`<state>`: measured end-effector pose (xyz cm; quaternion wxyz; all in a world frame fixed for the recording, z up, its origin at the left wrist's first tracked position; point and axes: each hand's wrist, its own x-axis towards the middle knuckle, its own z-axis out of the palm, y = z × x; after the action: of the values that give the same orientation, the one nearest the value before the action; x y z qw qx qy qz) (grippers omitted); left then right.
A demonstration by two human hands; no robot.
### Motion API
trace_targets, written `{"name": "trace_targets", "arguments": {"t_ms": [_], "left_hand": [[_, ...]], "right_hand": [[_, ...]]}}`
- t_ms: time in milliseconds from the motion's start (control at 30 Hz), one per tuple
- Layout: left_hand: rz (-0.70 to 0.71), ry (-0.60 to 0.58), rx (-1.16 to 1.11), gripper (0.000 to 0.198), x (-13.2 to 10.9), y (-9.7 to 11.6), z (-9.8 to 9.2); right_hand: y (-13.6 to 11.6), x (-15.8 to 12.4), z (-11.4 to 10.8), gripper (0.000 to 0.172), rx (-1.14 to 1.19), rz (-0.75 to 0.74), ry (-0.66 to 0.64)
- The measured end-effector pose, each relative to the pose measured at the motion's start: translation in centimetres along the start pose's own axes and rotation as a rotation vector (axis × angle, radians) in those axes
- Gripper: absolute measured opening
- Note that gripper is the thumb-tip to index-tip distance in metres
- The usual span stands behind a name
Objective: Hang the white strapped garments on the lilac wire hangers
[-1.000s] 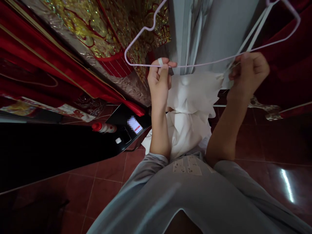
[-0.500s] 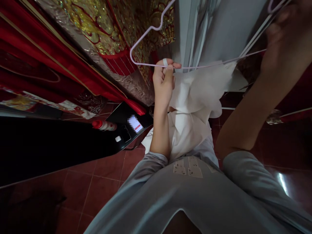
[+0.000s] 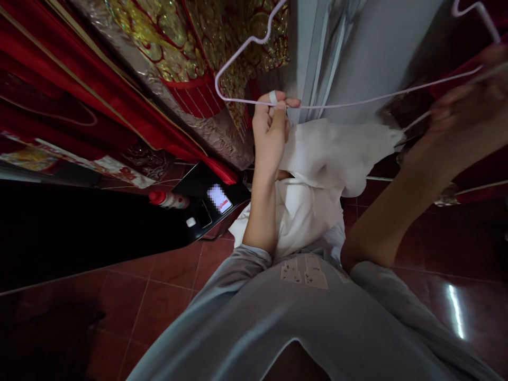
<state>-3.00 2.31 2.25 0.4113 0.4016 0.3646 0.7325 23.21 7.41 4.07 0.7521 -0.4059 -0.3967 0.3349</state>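
Note:
My left hand (image 3: pixel 272 119) is closed around the bottom bar of a pale pink clothes hanger (image 3: pixel 349 105), near its left corner; a white band circles one finger. The hanger's hook is out of view. At the upper right, blurred, my right hand (image 3: pixel 456 114) has its fingers bent round a white strap (image 3: pixel 417 121). That strap runs from a white garment (image 3: pixel 317 153), which hangs below the hanger bar and drapes down in front of my body. Part of the garment is behind my left forearm.
Red and gold sequinned garments (image 3: pixel 190 79) hang at the left. A black table (image 3: pixel 119 227) bears a red-capped bottle (image 3: pixel 169 199), a lit phone (image 3: pixel 219 199), a dark phone-like object (image 3: pixel 203 213) and a small white case (image 3: pixel 191 222). A grey panel (image 3: pixel 381 53) stands ahead above red floor tiles (image 3: pixel 170 275).
My right hand has moved down, drawing the strap below the hanger bar. The garment's top edge has dropped away from the bar. My left hand keeps its grip, shifting slightly right.

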Motion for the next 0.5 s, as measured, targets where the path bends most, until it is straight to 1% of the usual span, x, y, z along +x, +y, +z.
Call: {"name": "trace_targets", "arguments": {"t_ms": [33, 67, 100, 167, 200, 233, 300, 367, 433, 500], "left_hand": [[0.009, 0.002, -0.006, 0.017, -0.2, 0.2, 0.2], [0.020, 0.004, -0.012, 0.020, -0.3, 0.4, 0.4], [0.024, 0.002, -0.017, 0.024, -0.6, 0.6, 0.5], [0.003, 0.002, -0.004, 0.028, -1.0, 1.2, 0.8], [-0.018, 0.008, 0.015, 0.028, -1.2, 1.4, 0.9], [-0.036, 0.015, 0.031, 0.026, -1.4, 1.6, 0.9], [-0.047, 0.019, 0.035, 0.022, -1.6, 1.8, 0.9], [-0.027, 0.002, 0.010, 0.019, -1.7, 1.8, 0.6], [0.026, 0.003, -0.005, 0.022, -1.5, 1.6, 0.1], [0.093, 0.073, 0.022, 0.032, -1.1, 1.3, -0.7]], "right_hand": [[-0.2, -1.7, 1.5, 0.037, 0.014, -0.023, 0.007], [-0.3, -3.3, 2.8, 0.031, 0.006, -0.082, 0.006], [-0.4, -4.6, 4.0, 0.030, -0.034, -0.177, -0.098], [-0.3, -6.4, 5.5, 0.029, -0.159, -0.254, -0.276], [-0.2, -6.9, 5.8, 0.026, -0.226, -0.273, -0.344], [-0.1, -7.3, 6.0, 0.021, -0.289, -0.283, -0.376], [0.3, -7.7, 5.9, 0.013, -0.373, -0.327, -0.375], [0.6, -8.1, 5.7, 0.017, -0.413, -0.375, -0.358], [0.8, -8.6, 5.5, 0.023, -0.419, -0.387, -0.370], [0.8, -9.0, 5.4, 0.026, -0.427, -0.377, -0.396]]}}
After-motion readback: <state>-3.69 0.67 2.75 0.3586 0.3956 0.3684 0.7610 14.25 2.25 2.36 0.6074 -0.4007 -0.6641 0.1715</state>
